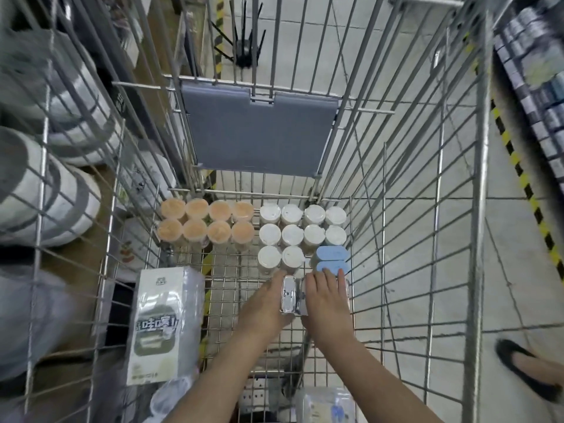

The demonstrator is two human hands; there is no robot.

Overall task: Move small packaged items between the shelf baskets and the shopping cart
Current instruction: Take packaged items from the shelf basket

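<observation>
Down in the shopping cart (412,239), fingers (331,277) of the right hand (325,303) lie straight and slightly spread, flat over a small package that is mostly hidden beneath them; fingertips touch the nearer of two blue packs (331,260). Left hand (264,303) sits just beside, its fingers along the left side of a small silver-white package (288,296) standing between the two hands; whether they curl round it cannot be told. Both forearms come in from the cart's near edge.

Beyond the hands, white-lidded jars (300,232) stand in rows toward the cart's far right corner, the blue packs touching them on the right. Orange-lidded jars (207,222) stand in two rows at the far left corner, a narrow gap between the two groups. A tall grey-white carton (161,325) with printed characters leans at the cart's near left side. A grey flap (259,132) hangs on the far wall. Outside the left wall, blurred grey-white round items (61,184). Right of the cart, tiled floor (457,117) with yellow-black tape, and a foot in a black shoe (528,377).
</observation>
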